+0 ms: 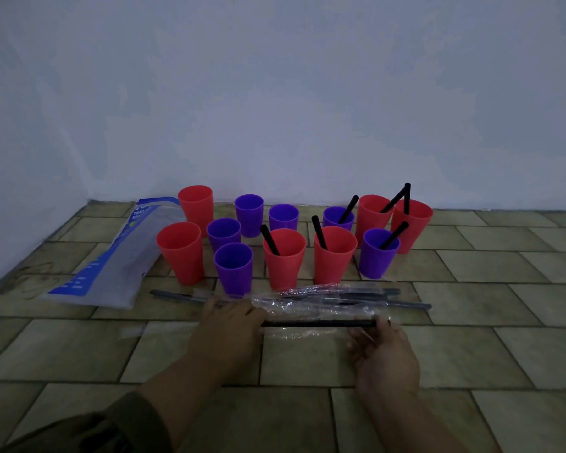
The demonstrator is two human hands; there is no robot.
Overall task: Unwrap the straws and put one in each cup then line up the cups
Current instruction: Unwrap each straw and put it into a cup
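We hold one wrapped straw (317,323) level, low over the floor (471,354) before the cups (284,259). Our right hand (384,353) pinches its right end; our left hand (232,318) covers the other end, grip hidden. We should hold the straw firm and slide the film (294,335) off sideways, clear of the cups.

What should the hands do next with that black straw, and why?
Probably pull the clear wrapper off the black straw. The left hand and right hand hold its ends, and plastic seems to cling around it. The near purple cup has no straw yet.
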